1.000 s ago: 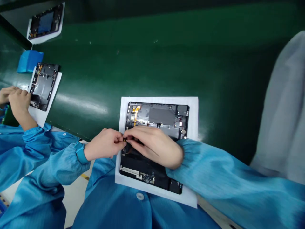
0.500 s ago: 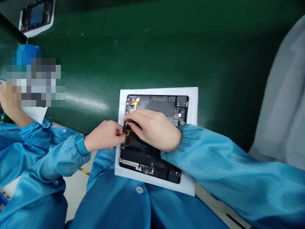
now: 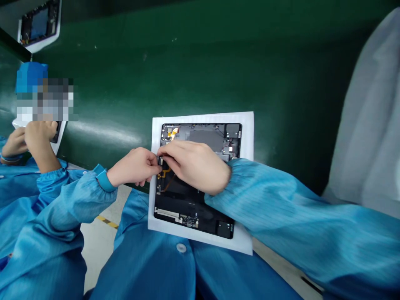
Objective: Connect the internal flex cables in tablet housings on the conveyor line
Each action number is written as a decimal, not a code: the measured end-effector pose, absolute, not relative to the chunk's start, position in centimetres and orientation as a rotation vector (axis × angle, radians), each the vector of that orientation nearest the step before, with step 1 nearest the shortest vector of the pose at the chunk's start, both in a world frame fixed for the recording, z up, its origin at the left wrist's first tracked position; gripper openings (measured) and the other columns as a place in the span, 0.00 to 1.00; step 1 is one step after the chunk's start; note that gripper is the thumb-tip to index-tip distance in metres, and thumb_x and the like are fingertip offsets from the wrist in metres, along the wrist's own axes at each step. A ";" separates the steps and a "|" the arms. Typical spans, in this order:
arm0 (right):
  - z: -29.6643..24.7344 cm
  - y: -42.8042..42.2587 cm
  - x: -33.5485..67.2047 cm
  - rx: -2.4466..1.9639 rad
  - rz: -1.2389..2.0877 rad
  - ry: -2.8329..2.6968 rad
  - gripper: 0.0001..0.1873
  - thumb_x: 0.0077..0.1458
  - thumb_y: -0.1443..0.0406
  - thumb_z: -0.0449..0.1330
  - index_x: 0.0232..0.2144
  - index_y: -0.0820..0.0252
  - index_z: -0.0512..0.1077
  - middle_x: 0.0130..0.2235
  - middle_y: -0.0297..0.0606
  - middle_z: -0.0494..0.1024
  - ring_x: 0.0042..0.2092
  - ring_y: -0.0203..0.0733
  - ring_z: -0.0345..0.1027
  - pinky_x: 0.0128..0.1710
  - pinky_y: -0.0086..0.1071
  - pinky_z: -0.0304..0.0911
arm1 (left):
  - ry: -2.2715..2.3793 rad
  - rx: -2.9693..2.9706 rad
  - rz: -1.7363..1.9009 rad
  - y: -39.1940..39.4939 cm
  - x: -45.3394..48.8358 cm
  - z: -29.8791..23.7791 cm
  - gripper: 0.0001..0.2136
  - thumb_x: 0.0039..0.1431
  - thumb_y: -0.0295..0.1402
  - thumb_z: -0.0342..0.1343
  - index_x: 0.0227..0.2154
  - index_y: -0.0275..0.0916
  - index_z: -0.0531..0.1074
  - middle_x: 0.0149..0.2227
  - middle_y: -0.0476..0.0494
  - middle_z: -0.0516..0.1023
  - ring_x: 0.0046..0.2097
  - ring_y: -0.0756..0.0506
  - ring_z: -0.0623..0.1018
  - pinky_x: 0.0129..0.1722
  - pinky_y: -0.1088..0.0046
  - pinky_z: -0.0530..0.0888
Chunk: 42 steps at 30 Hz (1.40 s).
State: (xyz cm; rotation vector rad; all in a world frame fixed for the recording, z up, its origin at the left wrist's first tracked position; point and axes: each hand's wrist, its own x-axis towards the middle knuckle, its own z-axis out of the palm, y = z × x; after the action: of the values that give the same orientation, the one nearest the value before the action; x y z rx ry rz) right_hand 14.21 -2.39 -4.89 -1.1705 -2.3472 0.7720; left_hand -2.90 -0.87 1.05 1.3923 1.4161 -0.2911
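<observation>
An opened tablet (image 3: 184,198) lies on a white foam sheet (image 3: 248,137) in front of my body, its inner parts showing. My left hand (image 3: 134,167) is closed in a pinch at the tablet's left edge; whatever its fingertips hold is too small to make out. Reaching across the tablet, my right hand (image 3: 195,166) pinches at the same edge, its fingertips close to the left ones and hiding what is between them. Just below them runs an orange flex cable (image 3: 165,173). Another orange flex cable (image 3: 173,133) shows near the top left corner.
The green table (image 3: 200,75) stretches ahead. At the left, a co-worker's hands (image 3: 40,135) are over another device on a white sheet. A further opened tablet (image 3: 40,23) lies at the far left. Grey-white fabric (image 3: 368,125) stands at the right.
My left hand has moved up along the tablet's edge, closer to my right fingertips. The whole view has shifted slightly. The co-worker's hands have come together over their device.
</observation>
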 end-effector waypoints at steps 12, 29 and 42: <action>-5.9 -1.1 14.2 -1.106 0.759 -2.151 0.08 0.60 0.70 0.56 0.34 0.57 0.75 0.36 0.39 0.81 0.39 0.45 0.68 0.42 0.38 0.63 | 1.473 1.441 -0.199 0.1 -3.1 0.6 0.08 0.52 0.27 0.53 0.20 0.38 0.66 0.16 0.53 0.72 0.16 0.53 0.72 0.13 0.82 0.66; -5.8 -0.3 14.3 -1.108 0.741 -2.116 0.07 0.58 0.71 0.57 0.33 0.57 0.75 0.35 0.39 0.80 0.39 0.45 0.68 0.43 0.38 0.63 | 1.501 1.406 -0.159 0.1 -2.6 0.4 0.08 0.54 0.25 0.53 0.20 0.37 0.65 0.15 0.54 0.70 0.15 0.54 0.70 0.14 0.81 0.66; -6.0 0.0 14.5 -1.077 0.705 -2.174 0.09 0.59 0.71 0.57 0.33 0.58 0.77 0.35 0.38 0.81 0.37 0.44 0.68 0.42 0.37 0.63 | 1.537 1.593 -0.076 0.3 -2.6 0.1 0.10 0.58 0.30 0.52 0.21 0.38 0.65 0.16 0.55 0.69 0.16 0.54 0.69 0.20 0.80 0.64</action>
State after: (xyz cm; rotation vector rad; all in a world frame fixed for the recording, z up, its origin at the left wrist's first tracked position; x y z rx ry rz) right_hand 14.46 0.00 -6.02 -1.0769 -2.1738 0.7052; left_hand -2.59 0.28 0.12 1.5928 1.5371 -0.0760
